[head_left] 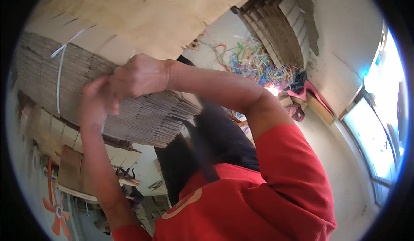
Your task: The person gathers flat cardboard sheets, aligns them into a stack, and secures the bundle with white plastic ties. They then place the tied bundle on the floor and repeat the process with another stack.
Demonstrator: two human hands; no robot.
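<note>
A long stack of folded brown cardboard sheets [142,116] lies on its side in front of me, edges up. A white strap [59,83] bands its left part, with loose ends at the top. Over the stack's middle, my left hand [95,90] and my right hand [137,75] come together, touching. My right hand is closed like a fist. The left one, blurred by motion, has its fingers bent in against the right. A thin pale strip shows under my left wrist and another bit above my right hand. What the fingers grip is hidden.
Large tan cardboard sheets [142,12] spread beyond the stack. At the far right stand more brown cardboard bundles [276,32], beside a tangled heap of coloured straps [258,62]. A bright window [375,129] is at right. An orange fan [58,213] and a cardboard box [71,167] are at lower left.
</note>
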